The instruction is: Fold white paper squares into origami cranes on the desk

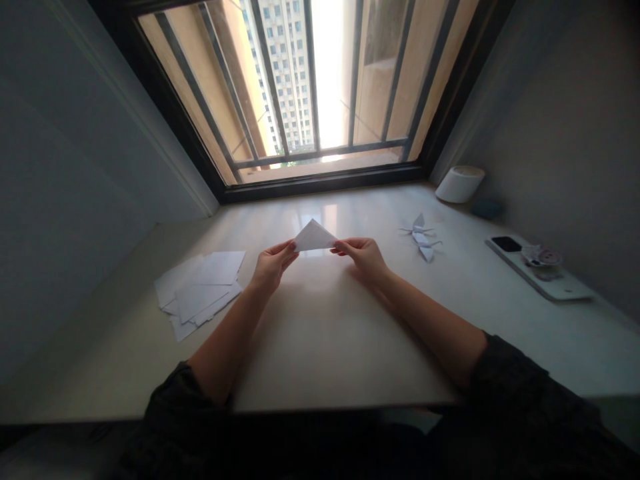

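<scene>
A sheet of white paper [314, 237], folded into a triangle with its peak upward, is held up between my two hands over the sill. My left hand [273, 265] pinches its left corner between thumb and fingers. At the opposite corner, my right hand [364, 255] has the same kind of pinch. To the left of my left forearm lies a loose pile of white paper sheets [207, 290]. Two folded paper cranes [421, 237] rest on the surface to the right of my right hand.
The pale, glossy sill [330, 347] reaches to a barred window [320, 87] at the back. A phone [537, 270] with a round grip on it lies at the right. Behind it, near the wall, are a white cylindrical object [460, 184] and a dark round item [487, 208].
</scene>
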### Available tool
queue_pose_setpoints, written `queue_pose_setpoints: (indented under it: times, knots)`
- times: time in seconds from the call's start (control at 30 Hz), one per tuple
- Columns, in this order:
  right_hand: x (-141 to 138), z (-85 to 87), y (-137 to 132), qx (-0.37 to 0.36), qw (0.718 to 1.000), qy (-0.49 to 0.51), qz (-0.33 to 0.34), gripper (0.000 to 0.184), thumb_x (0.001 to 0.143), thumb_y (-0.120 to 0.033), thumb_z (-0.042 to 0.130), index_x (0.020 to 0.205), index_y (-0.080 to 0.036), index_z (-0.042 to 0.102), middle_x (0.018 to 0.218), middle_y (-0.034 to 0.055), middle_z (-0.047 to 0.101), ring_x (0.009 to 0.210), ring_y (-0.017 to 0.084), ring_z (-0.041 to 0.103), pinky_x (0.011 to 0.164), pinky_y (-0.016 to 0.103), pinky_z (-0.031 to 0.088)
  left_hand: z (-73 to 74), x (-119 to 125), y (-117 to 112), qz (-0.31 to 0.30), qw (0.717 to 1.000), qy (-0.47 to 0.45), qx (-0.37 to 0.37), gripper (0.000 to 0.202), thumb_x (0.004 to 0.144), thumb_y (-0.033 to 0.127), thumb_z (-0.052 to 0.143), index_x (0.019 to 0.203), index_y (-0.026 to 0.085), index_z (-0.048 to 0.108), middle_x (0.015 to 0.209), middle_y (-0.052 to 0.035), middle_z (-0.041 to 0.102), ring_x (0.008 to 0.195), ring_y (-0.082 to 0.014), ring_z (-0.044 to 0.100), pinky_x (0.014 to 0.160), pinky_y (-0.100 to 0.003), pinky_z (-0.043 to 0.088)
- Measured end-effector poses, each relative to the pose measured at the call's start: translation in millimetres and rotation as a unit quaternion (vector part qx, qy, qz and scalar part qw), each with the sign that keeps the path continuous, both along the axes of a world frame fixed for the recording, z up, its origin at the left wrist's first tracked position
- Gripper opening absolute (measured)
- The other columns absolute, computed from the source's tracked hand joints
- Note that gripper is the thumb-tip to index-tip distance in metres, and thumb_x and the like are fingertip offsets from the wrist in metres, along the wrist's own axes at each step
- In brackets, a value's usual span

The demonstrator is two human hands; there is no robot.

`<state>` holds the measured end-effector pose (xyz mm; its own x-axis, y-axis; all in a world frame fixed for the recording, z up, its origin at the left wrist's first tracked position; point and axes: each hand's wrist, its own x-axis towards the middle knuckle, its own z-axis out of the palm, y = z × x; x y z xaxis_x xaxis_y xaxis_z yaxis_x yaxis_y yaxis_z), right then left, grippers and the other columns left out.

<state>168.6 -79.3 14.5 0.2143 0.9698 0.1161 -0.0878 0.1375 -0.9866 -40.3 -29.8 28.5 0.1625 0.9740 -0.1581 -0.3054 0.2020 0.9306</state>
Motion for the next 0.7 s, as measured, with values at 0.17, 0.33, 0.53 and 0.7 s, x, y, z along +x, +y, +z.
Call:
queue_pose_setpoints:
  times: [0.17,0.33,0.53,0.7]
  knots:
    - [-4.4,-1.7,0.1,-0.005,0.999,0.032,-0.023,0.040,0.057,-0.052,0.079,0.076,-0.018,0.075,0.068,0.0069,0.072,0.067,0.019,0.066,0.069,0.034,0.052,1.2,2.1,-4.8,-0.014,0.998,0.062,0.011,0.050,0.055,0.037,0.085,0.097,0.015,0.071,0.095,-0.0082,0.072,0.091,-0.0178,0.066,0.087,-0.031,0.050]
    - [-7.5,-2.2,-0.3,0.028,0.999,0.043,-0.016,0.043,0.058,-0.047,0.080,0.091,-0.020,0.074,0.074,0.0047,0.073,0.067,0.017,0.065,0.071,0.034,0.052,11.1,7.5,-14.6,-0.041,0.985,0.146,0.086,0.072,0.063,0.043,0.078,0.128,0.021,0.055,0.104,-0.0090,0.070,0.094,-0.0218,0.065,0.075,-0.028,0.049]
    - [-12.2,-4.9,-1.7,0.049,0.999,0.013,0.014,0.043,0.060,-0.048,0.079,0.091,-0.019,0.074,0.079,0.0060,0.073,0.070,0.019,0.065,0.073,0.036,0.053,8.7,13.8,-20.6,-0.039,0.984,0.128,0.115,0.063,0.069,0.048,0.073,0.121,0.016,0.062,0.090,-0.0081,0.074,0.082,-0.0209,0.067,0.077,-0.031,0.050]
    - [-12.6,-6.1,-1.7,0.066,0.997,0.027,0.013,0.041,0.062,-0.046,0.079,0.091,-0.019,0.074,0.077,0.0051,0.072,0.069,0.017,0.065,0.072,0.035,0.053,1.0,16.8,-18.7,0.016,0.985,0.083,0.150,0.063,0.062,0.041,0.081,0.117,0.016,0.065,0.088,-0.0080,0.075,0.078,-0.0203,0.068,0.078,-0.032,0.052]
